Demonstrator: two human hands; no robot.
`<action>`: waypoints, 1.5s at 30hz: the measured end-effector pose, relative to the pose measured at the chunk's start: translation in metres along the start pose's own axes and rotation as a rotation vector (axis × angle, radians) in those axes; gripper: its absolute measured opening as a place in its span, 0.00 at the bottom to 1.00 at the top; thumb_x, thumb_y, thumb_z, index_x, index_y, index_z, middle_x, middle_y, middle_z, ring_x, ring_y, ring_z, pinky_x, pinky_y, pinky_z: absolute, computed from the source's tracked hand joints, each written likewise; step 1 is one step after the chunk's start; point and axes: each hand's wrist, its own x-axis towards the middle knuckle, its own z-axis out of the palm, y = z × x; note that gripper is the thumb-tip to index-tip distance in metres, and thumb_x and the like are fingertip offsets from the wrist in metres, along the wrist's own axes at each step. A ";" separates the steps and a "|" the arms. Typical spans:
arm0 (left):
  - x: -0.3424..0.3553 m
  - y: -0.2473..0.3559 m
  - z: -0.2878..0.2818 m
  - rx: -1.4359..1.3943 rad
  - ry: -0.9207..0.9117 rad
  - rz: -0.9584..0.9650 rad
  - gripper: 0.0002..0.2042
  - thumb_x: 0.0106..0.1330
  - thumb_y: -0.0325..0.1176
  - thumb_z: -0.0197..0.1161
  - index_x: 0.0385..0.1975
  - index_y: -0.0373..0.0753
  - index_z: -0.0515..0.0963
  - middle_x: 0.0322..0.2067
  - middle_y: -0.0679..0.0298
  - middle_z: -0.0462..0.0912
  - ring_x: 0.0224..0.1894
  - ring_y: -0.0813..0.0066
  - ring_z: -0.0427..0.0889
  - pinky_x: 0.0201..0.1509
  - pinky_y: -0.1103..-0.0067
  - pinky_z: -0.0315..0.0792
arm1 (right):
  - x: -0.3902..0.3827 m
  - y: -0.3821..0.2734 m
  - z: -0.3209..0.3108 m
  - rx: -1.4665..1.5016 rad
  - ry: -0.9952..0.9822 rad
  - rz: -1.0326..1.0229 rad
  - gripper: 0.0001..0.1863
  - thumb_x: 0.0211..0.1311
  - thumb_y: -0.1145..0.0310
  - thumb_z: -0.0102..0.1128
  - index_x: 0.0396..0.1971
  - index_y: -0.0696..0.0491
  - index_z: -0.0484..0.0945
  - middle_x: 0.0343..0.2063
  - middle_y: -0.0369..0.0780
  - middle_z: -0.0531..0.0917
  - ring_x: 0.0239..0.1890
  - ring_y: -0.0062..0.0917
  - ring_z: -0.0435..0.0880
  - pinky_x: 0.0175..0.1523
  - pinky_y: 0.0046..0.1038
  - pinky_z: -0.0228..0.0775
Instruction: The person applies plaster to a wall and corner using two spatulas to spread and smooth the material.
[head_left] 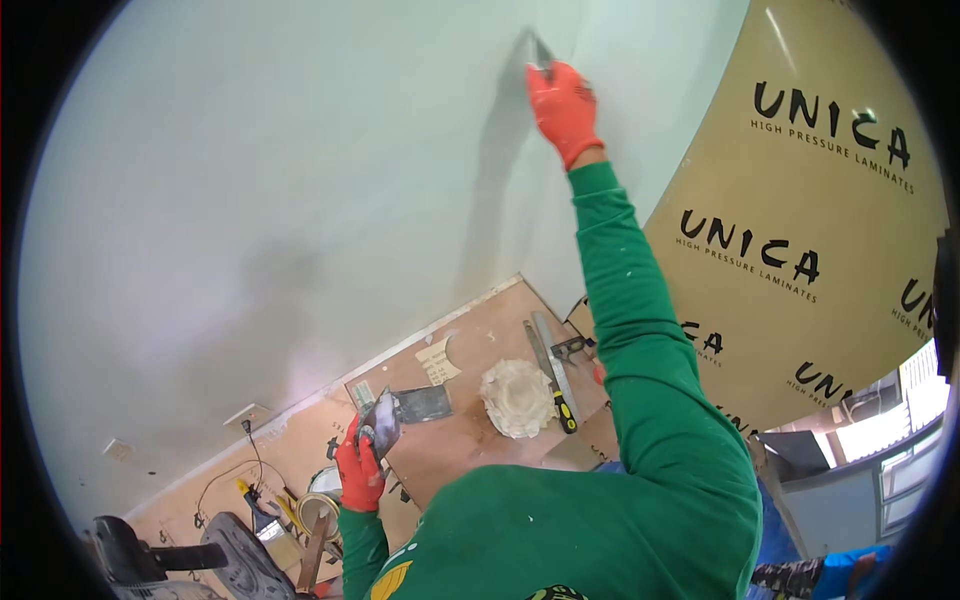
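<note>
My right hand (563,110), in a red-orange work glove, is stretched far up to the pale wall (300,140), close to its corner. It is closed round a small putty knife (541,52), whose blade is at the wall. Low on the left, my left hand (360,468), in a matching glove, is closed on a wide metal scraper blade (381,425) smeared with grey. Right by that blade is a dark grey rectangular piece (424,404); whether it touches the blade I cannot tell.
A brown board (470,440) below carries a whitish crumpled bundle (517,398), a yellow-black handled tool (566,412) and a metal square (555,360). Large tan laminate sheets (790,200) curve along the right. Lower left are a can (318,512), a brush (265,520) and a plugged-in cord (255,455).
</note>
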 end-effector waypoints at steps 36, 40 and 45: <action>0.060 0.097 -0.006 -1.461 0.204 -0.295 0.18 0.70 0.43 0.56 0.55 0.41 0.74 0.51 0.64 0.80 0.50 0.68 0.80 0.55 0.70 0.73 | 0.029 0.049 -0.011 -0.026 -0.125 0.222 0.22 0.67 0.56 0.46 0.53 0.55 0.74 0.45 0.46 0.82 0.48 0.42 0.80 0.53 0.41 0.70; 0.026 0.067 -0.021 -1.344 0.365 -0.348 0.19 0.71 0.44 0.54 0.57 0.42 0.73 0.52 0.65 0.79 0.52 0.70 0.78 0.56 0.70 0.73 | -0.003 -0.001 0.000 0.108 -0.154 0.142 0.21 0.67 0.54 0.47 0.53 0.50 0.75 0.44 0.42 0.82 0.46 0.40 0.81 0.51 0.41 0.72; 0.020 0.058 -0.016 -1.324 0.327 -0.351 0.19 0.72 0.43 0.54 0.58 0.42 0.72 0.53 0.65 0.79 0.53 0.71 0.77 0.58 0.71 0.71 | -0.111 -0.134 0.024 0.105 -0.180 -0.295 0.13 0.65 0.59 0.51 0.45 0.49 0.76 0.38 0.42 0.79 0.36 0.38 0.81 0.35 0.41 0.73</action>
